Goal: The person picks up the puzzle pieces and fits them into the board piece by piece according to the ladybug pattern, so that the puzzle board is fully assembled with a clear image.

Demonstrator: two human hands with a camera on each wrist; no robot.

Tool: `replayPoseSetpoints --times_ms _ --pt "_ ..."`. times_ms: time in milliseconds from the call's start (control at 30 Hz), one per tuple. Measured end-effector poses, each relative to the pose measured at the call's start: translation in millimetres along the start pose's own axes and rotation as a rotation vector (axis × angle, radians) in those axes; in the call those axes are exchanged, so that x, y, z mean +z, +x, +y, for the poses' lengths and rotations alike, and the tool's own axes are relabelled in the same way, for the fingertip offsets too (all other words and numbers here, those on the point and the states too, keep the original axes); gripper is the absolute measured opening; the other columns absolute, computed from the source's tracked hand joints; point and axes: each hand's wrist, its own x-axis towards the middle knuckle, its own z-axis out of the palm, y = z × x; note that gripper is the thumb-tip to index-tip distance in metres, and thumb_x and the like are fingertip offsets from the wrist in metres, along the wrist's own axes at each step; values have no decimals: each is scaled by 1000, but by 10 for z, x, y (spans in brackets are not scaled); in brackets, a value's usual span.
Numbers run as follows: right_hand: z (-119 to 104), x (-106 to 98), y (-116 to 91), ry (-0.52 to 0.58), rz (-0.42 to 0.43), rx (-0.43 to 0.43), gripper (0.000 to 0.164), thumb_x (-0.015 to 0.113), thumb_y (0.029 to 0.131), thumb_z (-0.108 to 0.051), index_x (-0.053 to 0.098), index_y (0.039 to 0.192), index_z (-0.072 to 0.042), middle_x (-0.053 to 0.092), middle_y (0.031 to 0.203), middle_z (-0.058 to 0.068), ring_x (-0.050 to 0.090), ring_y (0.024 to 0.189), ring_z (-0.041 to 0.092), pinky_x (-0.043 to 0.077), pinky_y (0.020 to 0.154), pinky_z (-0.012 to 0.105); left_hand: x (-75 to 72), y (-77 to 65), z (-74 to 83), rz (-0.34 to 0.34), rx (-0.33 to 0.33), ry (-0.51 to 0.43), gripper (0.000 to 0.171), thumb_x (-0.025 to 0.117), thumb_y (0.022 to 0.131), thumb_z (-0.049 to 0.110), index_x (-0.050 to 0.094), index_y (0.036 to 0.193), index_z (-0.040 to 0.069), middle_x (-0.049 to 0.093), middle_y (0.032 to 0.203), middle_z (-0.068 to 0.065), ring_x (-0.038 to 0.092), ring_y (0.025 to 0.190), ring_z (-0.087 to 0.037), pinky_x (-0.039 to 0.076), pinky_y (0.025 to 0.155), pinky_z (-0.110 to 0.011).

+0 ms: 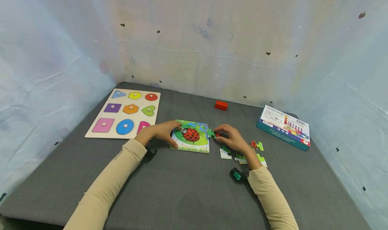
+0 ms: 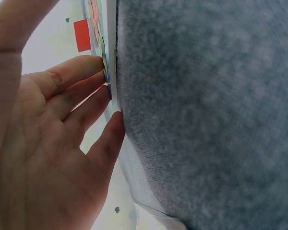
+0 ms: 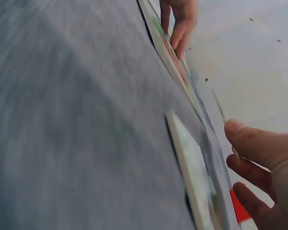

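Observation:
A square ladybug picture puzzle (image 1: 198, 147) lies flat on the dark grey table. At its left side my left hand (image 1: 165, 131) touches it, thumb near the front corner and fingers at the back edge; the left wrist view has the fingertips (image 2: 116, 120) against the board's edge. My right hand (image 1: 232, 138) pinches a green and red puzzle piece (image 1: 211, 133) beside the puzzle's right edge. Seen edge-on in the right wrist view, the thin piece (image 3: 219, 104) is between thumb and fingers, raised off the table. Loose puzzle pieces (image 1: 225, 153) lie below and around the right wrist, partly hidden by it.
A wooden shape board (image 1: 121, 114) with colourful knobbed shapes lies at the left. Behind the puzzle sits a red block (image 1: 221, 105). A teal and white box (image 1: 285, 125) is at the right. Pale sheeting (image 1: 194, 55) hangs behind the table.

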Motion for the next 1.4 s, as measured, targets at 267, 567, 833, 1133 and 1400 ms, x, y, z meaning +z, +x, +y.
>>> replayPoseSetpoints --times_ms 267,567,833,1133,1400 --pt "-153 191 204 33 8 -42 34 69 83 -6 61 114 4 57 116 20 55 108 32 43 93 44 3 -10 5 -2 -4 -6 82 79 72 38 42 132 -4 38 139 -20 31 132 -32 22 109 -45" --pt "-281 458 446 -13 -10 -58 34 70 83 -9 61 113 3 59 113 16 56 105 28 45 90 42 -1 -16 -8 10 -4 -16 80 78 73 39 42 132 -1 44 132 -14 37 126 -27 26 107 -43" --pt "-475 675 637 41 -59 -127 30 69 83 -7 61 110 6 60 107 19 58 97 27 48 83 39 3 -12 -50 44 17 -25 62 68 85 33 43 132 2 47 131 -13 44 120 -25 33 102 -44" --pt "-557 879 732 -65 -66 -45 32 69 85 -14 62 112 1 61 108 14 57 97 23 46 83 33 3 -15 -39 67 52 -6 36 64 89 21 50 115 1 54 110 -10 51 100 -23 40 89 -42" --pt "-578 910 743 -65 -27 -41 29 70 84 -12 64 108 2 62 106 15 57 100 27 44 87 37 -8 -21 -14 76 47 5 33 62 90 16 49 115 -1 53 111 -14 52 103 -27 39 91 -44"
